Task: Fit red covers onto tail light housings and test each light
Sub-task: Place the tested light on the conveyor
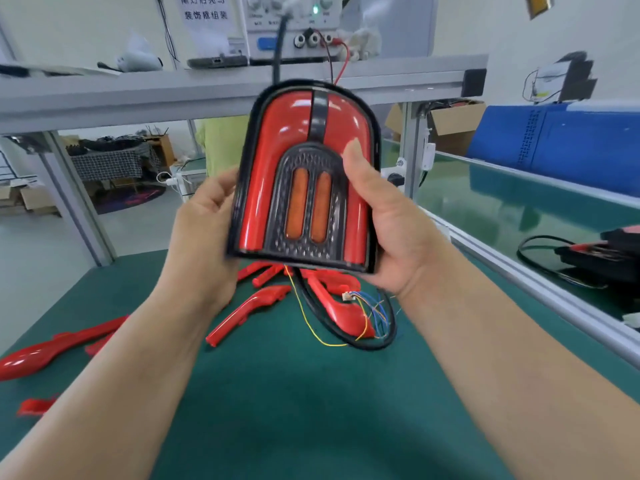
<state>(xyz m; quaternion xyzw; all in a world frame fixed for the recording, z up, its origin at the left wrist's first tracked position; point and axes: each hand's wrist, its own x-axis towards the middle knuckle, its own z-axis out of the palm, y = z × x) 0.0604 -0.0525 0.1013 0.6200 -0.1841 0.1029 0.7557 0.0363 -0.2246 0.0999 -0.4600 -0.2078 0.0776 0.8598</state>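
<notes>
**Housing upright between both grips, leads trailing below**

Both grips are closed on the tail light housing point(306, 157), held up at frame centre, clear of the green worktop point(277, 410). My left grip point(207, 220) curls round its left edge. My right grip point(388, 230) wraps the right edge, thumb pressed on the front. The red cover point(263, 174) looks seated inside the black rim. The long axis runs up the frame, rounded end toward the power supply point(294, 26) at top centre. A yellow wire point(304, 317) drops from the flat end, and a white connector point(345, 296) lies just right of centre, nearer my right grip. Testing, I judge, turns on reaching that plug.
</notes>
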